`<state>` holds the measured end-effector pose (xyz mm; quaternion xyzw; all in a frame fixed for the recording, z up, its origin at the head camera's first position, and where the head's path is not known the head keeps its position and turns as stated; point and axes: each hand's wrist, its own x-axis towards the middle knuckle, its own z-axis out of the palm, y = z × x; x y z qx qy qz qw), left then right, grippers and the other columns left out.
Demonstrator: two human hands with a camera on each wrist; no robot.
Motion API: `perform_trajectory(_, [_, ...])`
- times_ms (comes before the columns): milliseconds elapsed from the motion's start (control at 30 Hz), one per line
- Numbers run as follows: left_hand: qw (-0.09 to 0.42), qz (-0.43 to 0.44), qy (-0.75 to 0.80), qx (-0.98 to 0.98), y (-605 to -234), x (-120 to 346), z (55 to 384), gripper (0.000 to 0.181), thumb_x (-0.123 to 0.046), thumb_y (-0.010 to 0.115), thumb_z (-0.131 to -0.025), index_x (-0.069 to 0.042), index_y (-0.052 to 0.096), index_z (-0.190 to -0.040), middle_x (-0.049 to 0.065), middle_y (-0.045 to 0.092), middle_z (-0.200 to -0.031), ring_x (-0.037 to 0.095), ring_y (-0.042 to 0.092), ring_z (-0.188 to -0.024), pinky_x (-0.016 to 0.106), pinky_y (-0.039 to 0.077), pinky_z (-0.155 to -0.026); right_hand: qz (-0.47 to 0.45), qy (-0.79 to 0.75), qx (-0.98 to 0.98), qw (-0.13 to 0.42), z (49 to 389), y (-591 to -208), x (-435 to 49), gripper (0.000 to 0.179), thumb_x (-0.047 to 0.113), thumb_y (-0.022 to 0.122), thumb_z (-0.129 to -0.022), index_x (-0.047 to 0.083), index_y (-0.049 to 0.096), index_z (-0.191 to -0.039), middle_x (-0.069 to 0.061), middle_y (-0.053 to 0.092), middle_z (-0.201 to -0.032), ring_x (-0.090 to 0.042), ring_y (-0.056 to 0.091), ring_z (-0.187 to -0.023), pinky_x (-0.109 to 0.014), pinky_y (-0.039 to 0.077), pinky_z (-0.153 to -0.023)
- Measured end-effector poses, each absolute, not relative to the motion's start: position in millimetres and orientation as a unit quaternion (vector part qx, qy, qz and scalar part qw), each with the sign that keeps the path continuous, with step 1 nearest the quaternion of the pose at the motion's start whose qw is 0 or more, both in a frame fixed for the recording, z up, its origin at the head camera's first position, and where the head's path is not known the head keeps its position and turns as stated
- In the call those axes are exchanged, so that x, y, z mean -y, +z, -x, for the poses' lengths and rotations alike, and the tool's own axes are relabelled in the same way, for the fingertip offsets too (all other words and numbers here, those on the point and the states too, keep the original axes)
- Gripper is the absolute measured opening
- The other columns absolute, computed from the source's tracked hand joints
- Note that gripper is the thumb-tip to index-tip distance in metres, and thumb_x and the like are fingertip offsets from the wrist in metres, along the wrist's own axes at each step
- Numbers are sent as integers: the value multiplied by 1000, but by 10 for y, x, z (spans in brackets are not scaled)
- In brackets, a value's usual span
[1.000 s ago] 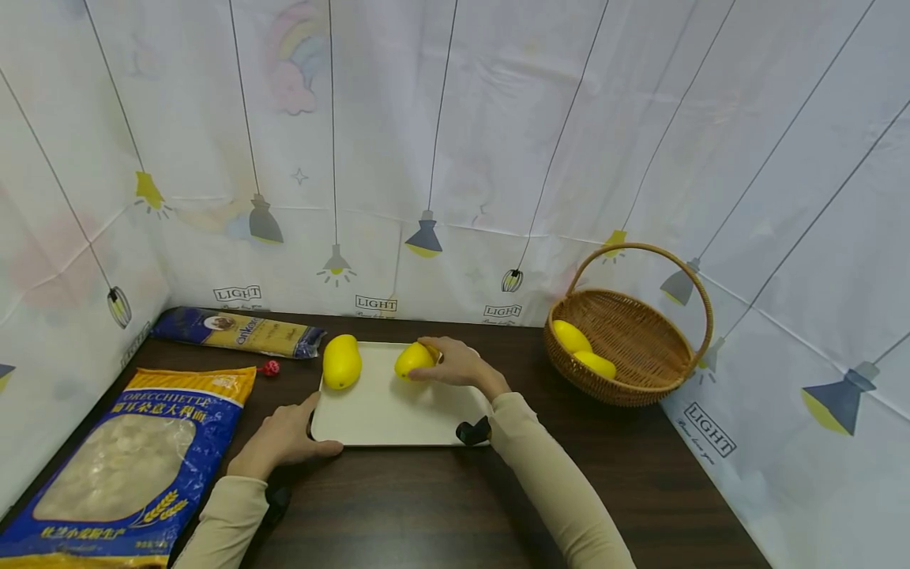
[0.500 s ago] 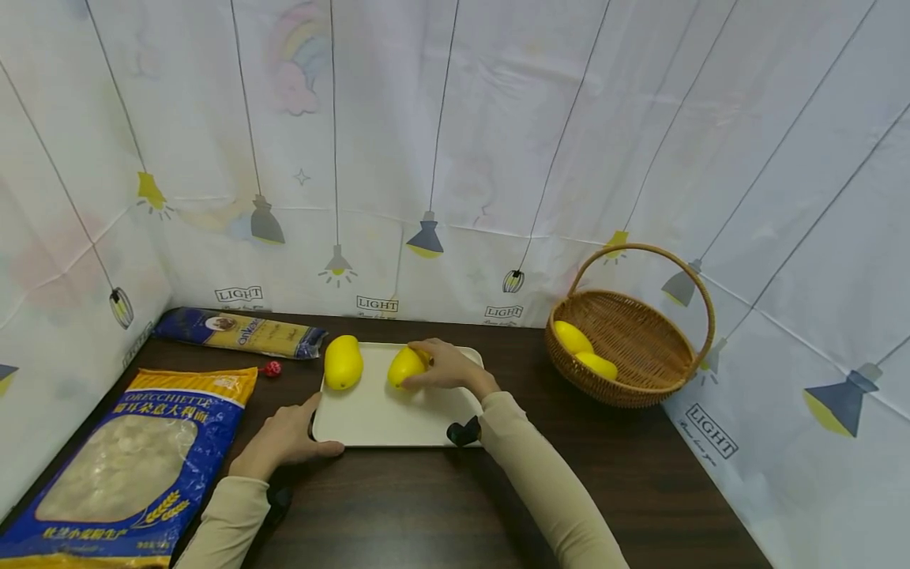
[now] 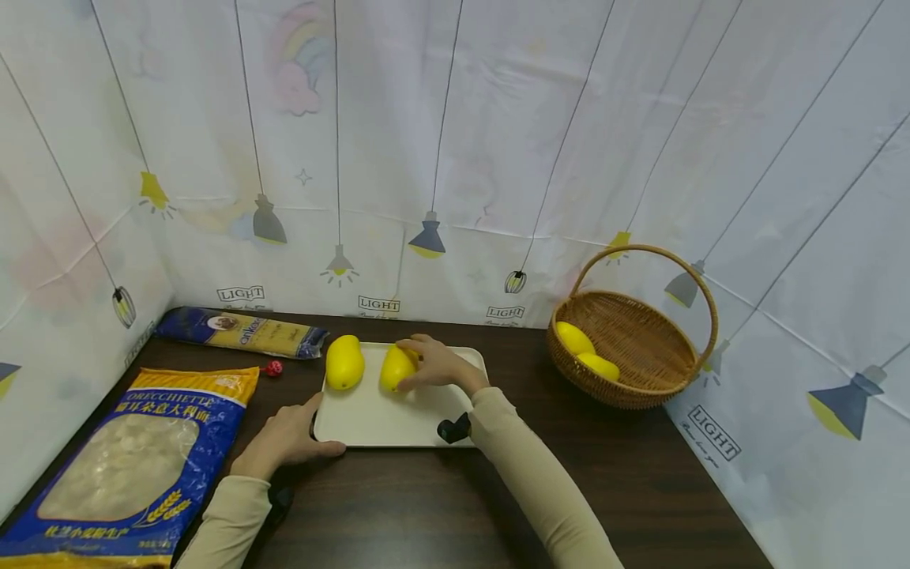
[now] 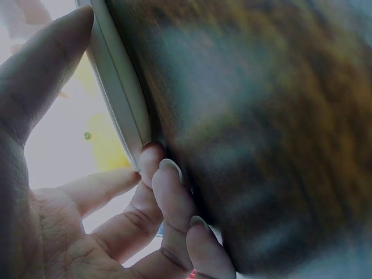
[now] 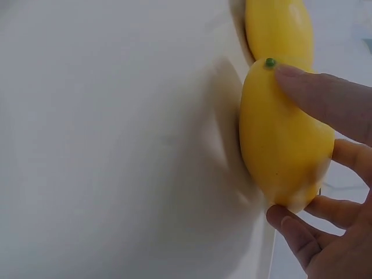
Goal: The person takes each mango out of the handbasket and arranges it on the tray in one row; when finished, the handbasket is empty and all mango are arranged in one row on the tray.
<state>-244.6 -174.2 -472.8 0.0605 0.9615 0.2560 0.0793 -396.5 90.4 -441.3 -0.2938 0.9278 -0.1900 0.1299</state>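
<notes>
The right hand point(image 3: 435, 365) is pinching 1 fruit point(image 3: 393, 369) over the tray point(image 3: 384, 423): the thumb point(image 5: 328, 99) is pressing beside the green stem tip point(image 5: 270, 62), and the fingertips point(image 5: 299, 241) are meeting the opposite end. The grip is spanning the fruit lengthwise, narrow enough to be holding it. Whether the fruit's underside is touching the tray, the pictures are not telling clearly.

The left hand point(image 3: 287, 438) is keeping a wide span at the tray's near left corner, with the thumb at the near edge and the fingers along the left edge, touching rather than pinching.

A second fruit point(image 3: 344, 363) is lying at the tray's left edge, with a gap showing between the 2. Farther right, 2 more point(image 3: 586, 352) are lying in the basket point(image 3: 604, 387).

Good handling here is probably asking for light, even pressure, since smooth skin is likely to be slipping or rolling. Lowering the fruit fully before loosening the fingers, leaving the gap, and steadying the corner without pushing the tray would be serving best.
</notes>
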Motion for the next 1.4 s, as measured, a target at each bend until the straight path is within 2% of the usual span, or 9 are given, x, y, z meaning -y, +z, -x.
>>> perform_trajectory(167, [87,-56,258,-960,-4726,1733,2432,109,-58,81,-75,0,33,-154,33,59,-134,47,60,-118,65,46,-99,305,-190,-923,140,3968,-4411,-846,87,43,83,-77,25,43,-153,-17,24,-166,-37,29,-153,-57,30,-122])
perform_trajectory(467, [82,-56,259,-961,-4732,1719,2413,109,-57,81,-75,1,34,-154,33,58,-134,48,59,-119,66,44,-101,310,-176,-921,155,3968,-4364,-700,86,33,82,-78,26,42,-154,-13,20,-169,-36,25,-155,-57,26,-123])
perform_trajectory(1067, [86,-60,256,-961,-4684,1730,2416,108,-55,81,-76,2,33,-154,34,58,-133,48,59,-119,66,45,-101,304,-173,-921,172,4006,-4337,-583,87,32,82,-79,26,39,-155,-13,17,-170,-36,24,-155,-57,27,-123])
perform_trajectory(1133, [85,-60,256,-961,-4690,1735,2419,107,-55,81,-76,1,33,-154,33,59,-133,48,60,-119,65,46,-100,305,-178,-920,172,4005,-4337,-588,88,31,82,-79,25,38,-156,-14,17,-169,-36,25,-155,-56,27,-123])
perform_trajectory(1300, [83,-59,255,-962,-4702,1742,2426,107,-55,81,-76,1,33,-154,34,58,-134,49,59,-119,66,45,-101,307,-188,-917,170,4014,-4342,-631,93,32,83,-78,24,34,-157,-15,16,-169,-35,41,-146,-52,37,-119])
perform_trajectory(1400, [81,-60,254,-962,-4704,1748,2432,108,-55,81,-76,1,33,-154,34,58,-133,49,58,-119,67,44,-101,306,-196,-916,170,4024,-4338,-692,95,32,83,-78,23,33,-158,-13,15,-170,-35,45,-144,-51,40,-117])
